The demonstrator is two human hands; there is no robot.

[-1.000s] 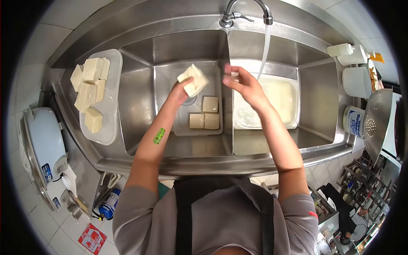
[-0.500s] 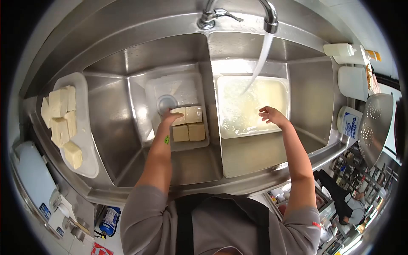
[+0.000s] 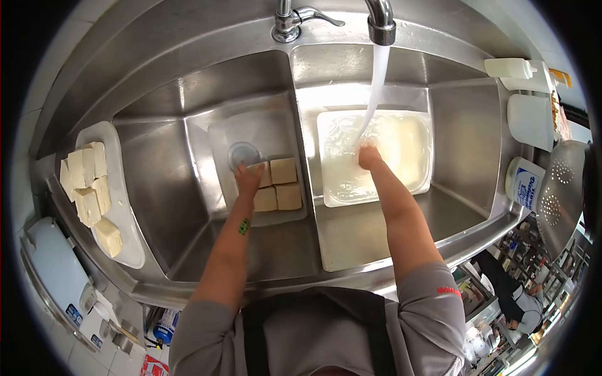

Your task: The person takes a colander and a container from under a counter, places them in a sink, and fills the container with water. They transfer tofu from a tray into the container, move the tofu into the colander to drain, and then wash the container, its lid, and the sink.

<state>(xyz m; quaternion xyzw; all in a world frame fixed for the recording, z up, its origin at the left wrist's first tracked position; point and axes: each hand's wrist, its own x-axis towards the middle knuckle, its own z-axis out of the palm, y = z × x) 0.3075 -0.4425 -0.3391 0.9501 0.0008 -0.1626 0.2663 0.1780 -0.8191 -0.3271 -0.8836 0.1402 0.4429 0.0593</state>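
My left hand [image 3: 249, 180] is in the left sink basin, fingers apart, its thumb side against pale blocks [image 3: 283, 170] that look like tofu. Several of these sit in two rows in a clear plastic tray [image 3: 226, 135]. In the right basin, a white rectangular tub [image 3: 431, 153] holds cloudy water. My right hand [image 3: 369, 156] dips into it just below the running water stream [image 3: 379, 75]; its fingers are hidden by water and glare. More pale blocks [image 3: 81, 168] are piled on a white tray [image 3: 128, 213] at the sink's left end.
The faucet spout [image 3: 381, 31] and lever handle [image 3: 320, 16] stand at the back rim. A metal divider [image 3: 301, 119] separates the basins. Along the right are a squeeze bottle [image 3: 509, 67], a white tub with blue print [image 3: 525, 183] and a colander [image 3: 558, 194]. A person [image 3: 523, 307] is at far right.
My right hand has moved left and down into the cloudy water, under the stream. My left hand stays beside the blocks. The view has shifted slightly.
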